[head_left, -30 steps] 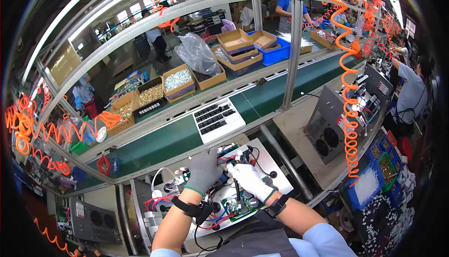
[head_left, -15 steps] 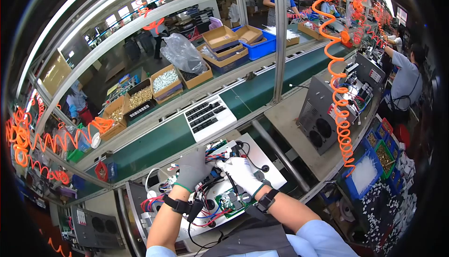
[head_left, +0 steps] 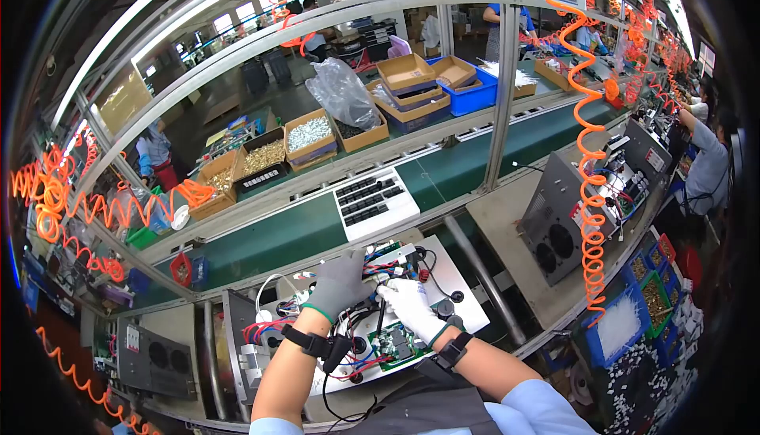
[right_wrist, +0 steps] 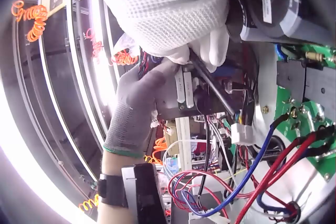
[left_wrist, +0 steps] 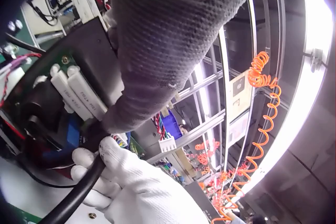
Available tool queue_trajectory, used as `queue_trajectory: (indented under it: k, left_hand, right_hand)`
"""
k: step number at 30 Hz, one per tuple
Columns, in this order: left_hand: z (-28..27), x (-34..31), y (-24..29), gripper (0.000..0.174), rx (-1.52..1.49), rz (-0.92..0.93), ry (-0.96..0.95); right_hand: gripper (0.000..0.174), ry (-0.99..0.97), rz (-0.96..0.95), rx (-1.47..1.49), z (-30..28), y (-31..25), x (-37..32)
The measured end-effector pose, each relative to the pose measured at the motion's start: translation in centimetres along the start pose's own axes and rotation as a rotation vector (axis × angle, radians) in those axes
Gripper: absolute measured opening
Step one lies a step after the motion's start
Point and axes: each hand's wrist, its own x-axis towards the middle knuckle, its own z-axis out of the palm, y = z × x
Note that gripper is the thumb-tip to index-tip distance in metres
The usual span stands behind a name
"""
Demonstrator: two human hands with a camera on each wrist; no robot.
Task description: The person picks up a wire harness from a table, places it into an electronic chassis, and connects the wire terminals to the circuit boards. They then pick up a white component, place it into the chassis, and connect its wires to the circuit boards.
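Note:
A white panel (head_left: 463,288) with green circuit boards (head_left: 392,344), black capacitors (right_wrist: 278,3) and red, blue and black wires lies in front of me. My left hand (head_left: 352,269), in a grey glove, curls its fingers round a black component block (right_wrist: 173,100) that carries white resistors (left_wrist: 79,92). Touching it from the right, my right hand (head_left: 396,292), in a white glove, pinches a thick black cable (right_wrist: 215,90) at that block. The same black cable (left_wrist: 73,198) runs out under the white glove (left_wrist: 136,187) in the left wrist view.
A green conveyor belt (head_left: 269,245) runs behind the panel and carries a white tray of black parts (head_left: 372,201). Boxes of screws (head_left: 309,134) sit on the shelf above. A grey fan casing (head_left: 558,233), an orange coiled hose (head_left: 590,197) and blue bins (head_left: 625,320) stand right.
Both hands stay together on the same block of the assembly. Only the head view has shifted a little.

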Motion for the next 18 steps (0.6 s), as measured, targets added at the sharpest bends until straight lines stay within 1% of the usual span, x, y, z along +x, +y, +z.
queue_trajectory:
  k: [1, 3, 5, 6, 7, 9, 10, 11, 12, 13, 14, 15, 16, 17, 18]
  left_hand:
    - [0.2, 0.0, -0.1, 0.059, -0.002, 0.022, 0.029]
    - [0.1, -0.2, 0.2, 0.057, -0.007, 0.043, 0.064]
    - [-1.0, -0.3, 0.8, 0.066, -0.032, -0.027, -0.049]
    - [-0.7, -0.2, 0.3, 0.069, -0.045, -0.039, -0.055]
    - [-1.6, -0.1, 0.6, 0.071, -0.109, -0.085, -0.100]
    - [-1.3, -0.3, -0.4, 0.067, -0.327, -0.035, 0.004]
    - [-0.7, -0.2, -0.9, 0.067, -0.333, -0.040, 0.027]
    - [-0.1, 0.0, -1.5, 0.061, -0.381, -0.028, 0.100]
    - [0.4, 0.2, -1.9, 0.055, -0.426, -0.014, 0.168]
    - [0.6, 0.5, -2.1, 0.055, -0.428, -0.018, 0.175]
    - [0.9, 0.6, -2.2, 0.049, -0.613, -0.113, 0.172]
    - [0.9, 0.7, -2.3, 0.043, -0.796, -0.205, 0.170]
    - [-0.1, 0.4, -1.9, 0.037, -0.798, -0.223, 0.231]
    - [-0.2, 0.2, -2.1, 0.037, -0.795, -0.222, 0.234]
    - [-0.1, -0.2, -2.4, 0.035, -0.792, -0.237, 0.296]
  right_hand:
    - [0.023, 0.035, 0.008, 0.065, 0.2, 0.1, 0.0]
    - [0.021, 0.018, 0.015, 0.039, -0.3, -0.2, -0.4]
    - [0.017, -0.079, 0.095, 0.422, -0.8, -1.0, -0.5]
    - [0.017, -0.104, 0.103, 0.438, -1.7, -1.6, -1.2]
    - [0.023, -0.110, 0.125, 0.485, -2.0, -1.8, -1.8]
    - [0.035, -0.199, 0.133, 0.633, -3.6, -2.9, -3.4]
    - [0.041, -0.274, 0.058, 0.796, -3.7, -2.3, -3.6]
    - [0.042, -0.320, 0.025, 0.779, -3.7, -2.3, -3.6]
    - [0.040, -0.276, -0.027, 0.683, -3.4, -2.8, -3.7]
    - [0.038, -0.230, -0.076, 0.590, -3.0, -3.2, -4.0]
    - [0.038, -0.234, -0.076, 0.584, -2.6, -3.4, -4.0]
    - [0.034, -0.182, -0.161, 0.367, -2.2, -3.6, -3.7]
    - [0.031, -0.126, -0.244, 0.152, -2.0, -3.7, -3.4]
    - [0.031, -0.127, -0.248, 0.153, -2.0, -3.7, -2.9]
    - [0.028, -0.112, -0.327, -0.106, -2.2, -3.6, -2.4]
